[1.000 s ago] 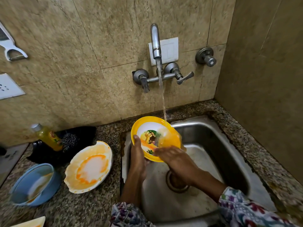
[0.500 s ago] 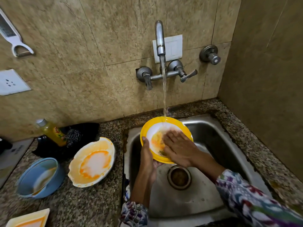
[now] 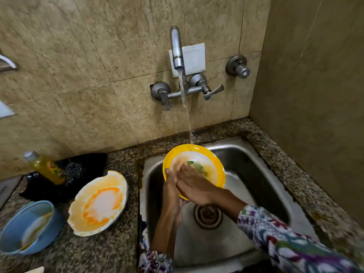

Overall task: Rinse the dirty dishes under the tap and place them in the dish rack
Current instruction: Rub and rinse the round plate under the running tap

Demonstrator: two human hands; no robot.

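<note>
Speckled granite runs round a steel sink (image 3: 262, 178) set in the right-hand corner of the surface (image 3: 102, 251), and over that sink is the yellow plate (image 3: 216, 164), tilted toward the wall so the stream from the tap (image 3: 176, 48) lands on its far rim and runs down across it. Her left hand (image 3: 171, 186) grips the plate's near-left edge, thumb over the rim, holding it at that slant; her right hand (image 3: 194, 186) lies flat on the plate's face with fingers straight, placed, I'd judge, to rub off the orange smear. Left of the sink wait a white plate (image 3: 98, 203) streaked orange and a blue bowl (image 3: 27, 227) near the left edge, both unwashed. Behind them a yellow bottle (image 3: 46, 167) leans on a black holder (image 3: 86, 164). No dish rack is in sight.
</note>
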